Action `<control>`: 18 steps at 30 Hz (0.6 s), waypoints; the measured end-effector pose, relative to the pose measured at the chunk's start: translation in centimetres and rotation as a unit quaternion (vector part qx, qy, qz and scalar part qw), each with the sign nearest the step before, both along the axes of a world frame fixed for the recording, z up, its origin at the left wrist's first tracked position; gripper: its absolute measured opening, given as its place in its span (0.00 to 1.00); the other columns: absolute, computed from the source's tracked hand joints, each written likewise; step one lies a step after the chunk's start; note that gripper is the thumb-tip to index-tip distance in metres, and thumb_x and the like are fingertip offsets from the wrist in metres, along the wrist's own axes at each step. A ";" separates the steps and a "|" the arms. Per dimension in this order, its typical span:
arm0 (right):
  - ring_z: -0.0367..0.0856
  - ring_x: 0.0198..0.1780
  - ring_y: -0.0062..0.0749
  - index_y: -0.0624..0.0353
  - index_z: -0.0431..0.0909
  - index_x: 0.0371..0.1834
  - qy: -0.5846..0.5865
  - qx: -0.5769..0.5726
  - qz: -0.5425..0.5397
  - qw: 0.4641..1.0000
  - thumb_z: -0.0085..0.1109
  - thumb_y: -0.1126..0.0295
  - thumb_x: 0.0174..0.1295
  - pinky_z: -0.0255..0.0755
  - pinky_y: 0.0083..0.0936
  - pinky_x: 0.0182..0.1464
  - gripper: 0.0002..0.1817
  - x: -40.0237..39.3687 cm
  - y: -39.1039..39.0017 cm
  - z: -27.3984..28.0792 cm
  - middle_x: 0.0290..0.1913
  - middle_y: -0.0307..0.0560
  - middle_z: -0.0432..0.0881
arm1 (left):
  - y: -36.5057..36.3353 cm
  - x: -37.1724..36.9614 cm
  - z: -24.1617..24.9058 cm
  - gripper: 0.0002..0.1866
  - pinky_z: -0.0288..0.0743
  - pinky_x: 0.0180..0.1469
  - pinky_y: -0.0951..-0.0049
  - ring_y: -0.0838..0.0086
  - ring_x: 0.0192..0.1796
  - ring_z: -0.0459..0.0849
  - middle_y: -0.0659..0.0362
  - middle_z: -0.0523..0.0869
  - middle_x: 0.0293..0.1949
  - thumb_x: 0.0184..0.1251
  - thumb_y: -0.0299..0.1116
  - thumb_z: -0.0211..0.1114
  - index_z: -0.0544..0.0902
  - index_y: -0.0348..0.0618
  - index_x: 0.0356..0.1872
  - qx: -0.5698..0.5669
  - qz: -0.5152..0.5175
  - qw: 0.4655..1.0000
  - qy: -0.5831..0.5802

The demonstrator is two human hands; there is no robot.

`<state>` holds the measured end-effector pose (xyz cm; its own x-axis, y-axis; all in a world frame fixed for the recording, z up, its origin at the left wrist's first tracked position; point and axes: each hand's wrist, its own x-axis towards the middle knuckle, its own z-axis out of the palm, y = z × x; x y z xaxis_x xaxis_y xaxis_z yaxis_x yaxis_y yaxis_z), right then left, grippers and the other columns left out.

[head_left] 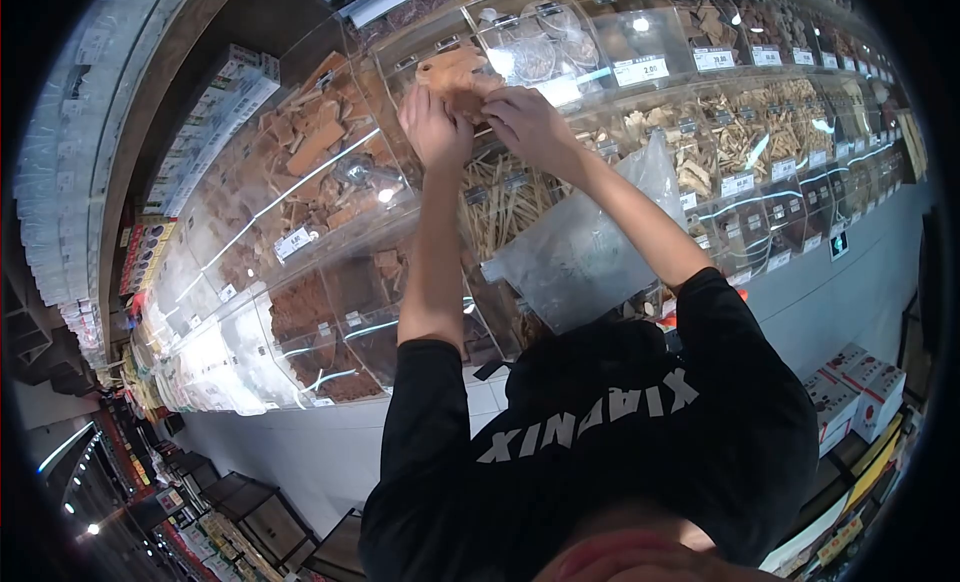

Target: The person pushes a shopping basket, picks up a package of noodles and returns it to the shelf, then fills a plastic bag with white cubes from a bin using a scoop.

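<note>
An orange-brown, flat, rough-edged piece point(458, 70) is up over the clear bins, between my two hands. My left hand point(436, 130) has its fingers closed on the lower left edge of it. On the other side, my right hand point(527, 129) grips near its lower right edge with bent fingers. Under my right forearm spreads a translucent plastic bag point(590, 257). Just below my hands is a bin of pale, thin sticks point(503, 204). Left of my left forearm, a bin holds more orange-brown flat pieces point(318, 147).
Tiered clear bins run left and right, with price tags point(640, 70) along their fronts. One bin behind my hands holds round, pale slices point(545, 44). White-and-red cartons point(862, 387) stand at the lower right. Boxes point(225, 112) line the upper left.
</note>
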<state>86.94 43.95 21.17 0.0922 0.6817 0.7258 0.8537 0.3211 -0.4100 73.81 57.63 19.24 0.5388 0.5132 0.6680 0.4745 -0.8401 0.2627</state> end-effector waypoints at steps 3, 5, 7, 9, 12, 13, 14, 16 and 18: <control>0.76 0.64 0.48 0.63 0.76 0.59 0.004 -0.104 -0.042 0.994 0.62 0.71 0.58 0.71 0.40 0.64 0.24 -0.9 -1.0 -0.6 0.63 0.53 0.76 | 1.7 1.0 0.2 0.20 0.69 0.63 0.53 0.48 0.63 0.77 0.45 0.82 0.59 0.64 0.33 0.60 0.80 0.42 0.57 -0.104 -0.028 0.991 0.079; 0.68 0.71 0.48 0.64 0.70 0.66 -0.045 -0.116 -0.033 0.992 0.64 0.69 0.59 0.64 0.41 0.71 0.31 -1.5 -1.3 -0.4 0.69 0.54 0.70 | 2.3 1.6 0.6 0.20 0.72 0.61 0.54 0.47 0.60 0.79 0.44 0.81 0.59 0.68 0.35 0.58 0.79 0.43 0.59 -0.234 -0.007 0.964 0.128; 0.62 0.75 0.48 0.65 0.66 0.70 -0.074 -0.124 -0.030 0.989 0.64 0.67 0.59 0.58 0.42 0.75 0.34 -1.7 -1.2 -0.5 0.73 0.56 0.66 | 2.1 2.1 0.9 0.18 0.80 0.52 0.53 0.47 0.51 0.85 0.43 0.86 0.49 0.67 0.34 0.57 0.80 0.42 0.56 -0.180 -0.040 0.977 0.110; 0.59 0.77 0.48 0.67 0.65 0.70 -0.085 -0.127 -0.030 0.988 0.64 0.66 0.59 0.56 0.42 0.77 0.35 -1.7 -0.9 -0.9 0.75 0.57 0.63 | 2.4 2.5 0.4 0.18 0.77 0.56 0.53 0.48 0.55 0.83 0.43 0.84 0.53 0.69 0.34 0.56 0.80 0.43 0.58 -0.221 -0.042 0.972 0.064; 0.58 0.77 0.50 0.69 0.65 0.69 -0.091 -0.144 -0.034 0.985 0.65 0.63 0.58 0.54 0.43 0.78 0.37 -1.4 -0.8 -1.2 0.74 0.61 0.63 | 1.9 2.0 -0.9 0.19 0.72 0.62 0.52 0.47 0.61 0.78 0.42 0.80 0.59 0.71 0.34 0.56 0.78 0.43 0.61 -0.195 -0.012 0.980 0.019; 0.60 0.77 0.49 0.69 0.66 0.69 -0.095 -0.138 -0.042 0.985 0.66 0.62 0.57 0.53 0.43 0.78 0.38 -1.4 -0.6 -1.4 0.73 0.60 0.65 | 1.0 1.5 -1.1 0.20 0.70 0.64 0.51 0.46 0.64 0.76 0.42 0.79 0.61 0.72 0.34 0.56 0.78 0.43 0.62 -0.174 0.003 0.985 0.009; 0.61 0.76 0.48 0.69 0.67 0.68 -0.100 -0.132 -0.049 0.985 0.67 0.60 0.55 0.52 0.43 0.78 0.38 -1.4 -0.3 -1.7 0.72 0.59 0.67 | 0.1 1.0 -1.3 0.19 0.68 0.65 0.51 0.46 0.64 0.75 0.43 0.79 0.61 0.72 0.34 0.56 0.78 0.43 0.62 -0.146 0.006 0.989 0.001; 0.61 0.76 0.47 0.69 0.67 0.68 -0.113 -0.166 -0.053 0.978 0.67 0.57 0.55 0.51 0.44 0.79 0.40 -1.0 0.5 -1.9 0.72 0.60 0.67 | -2.0 0.3 -1.4 0.18 0.65 0.68 0.50 0.45 0.65 0.73 0.44 0.78 0.62 0.74 0.33 0.56 0.78 0.43 0.61 -0.090 0.011 0.996 -0.019; 0.60 0.77 0.47 0.70 0.65 0.70 -0.128 -0.241 -0.042 0.961 0.67 0.55 0.57 0.50 0.45 0.79 0.42 -0.4 1.5 -1.6 0.73 0.61 0.66 | -3.4 -1.1 -1.9 0.20 0.65 0.66 0.47 0.41 0.66 0.71 0.40 0.75 0.64 0.73 0.33 0.57 0.76 0.37 0.63 -0.126 -0.004 0.992 0.002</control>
<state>86.56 45.44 19.56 0.0222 0.9423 0.3342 0.9612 0.0718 -0.2664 72.74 54.27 17.34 0.5467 0.6587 0.5170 0.4694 -0.7524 0.4622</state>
